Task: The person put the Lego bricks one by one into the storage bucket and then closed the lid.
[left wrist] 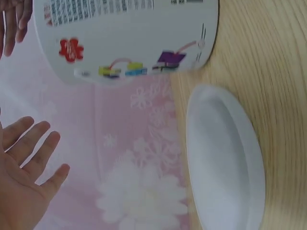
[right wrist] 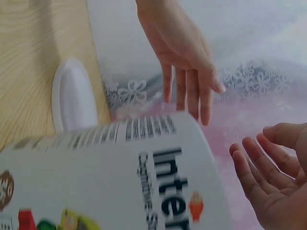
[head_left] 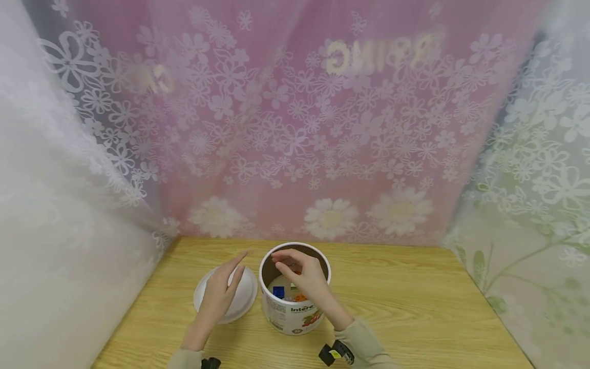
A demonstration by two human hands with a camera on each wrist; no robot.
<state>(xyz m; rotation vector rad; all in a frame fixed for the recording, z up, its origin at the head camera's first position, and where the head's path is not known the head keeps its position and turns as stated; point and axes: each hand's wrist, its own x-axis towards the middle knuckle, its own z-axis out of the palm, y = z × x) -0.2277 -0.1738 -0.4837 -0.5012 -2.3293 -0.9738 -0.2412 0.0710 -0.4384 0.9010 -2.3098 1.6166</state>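
A white round tub [head_left: 288, 315] with a printed label stands upright on the table, its top uncovered. Inside lie a blue toy brick [head_left: 278, 292], orange pieces [head_left: 300, 298] and other small parts. My right hand [head_left: 308, 274] hovers over the tub's mouth, fingers loosely bent, with nothing visible in it. To the tub's left, a white lid [head_left: 246, 297] lies on the table. Above that lid is my left hand [head_left: 217, 294], its fingers extended and holding nothing. The left wrist view shows the same hand [left wrist: 26, 172] apart from both tub and lid.
The wood-grain table [head_left: 401, 307] extends to the right of the tub. A pink flowered curtain [head_left: 295, 128] hangs behind it, with pale sheets [head_left: 69, 230] at the left and right sides. Both wrists wear black cameras [head_left: 336, 353].
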